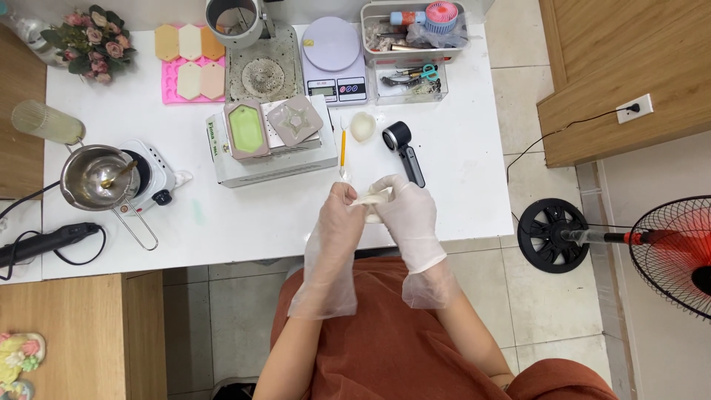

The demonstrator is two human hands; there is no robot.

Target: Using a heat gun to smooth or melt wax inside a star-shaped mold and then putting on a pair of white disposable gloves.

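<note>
The pale cast (370, 198) sits between both gloved hands over the table (459, 178) edge, its long axis running across from the left hand (342, 215) to the right hand (404, 211), both pinching its ends.

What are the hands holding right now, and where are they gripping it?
Both hands, left and right, hold a small cream-white piece between the fingertips, one at each end.
</note>
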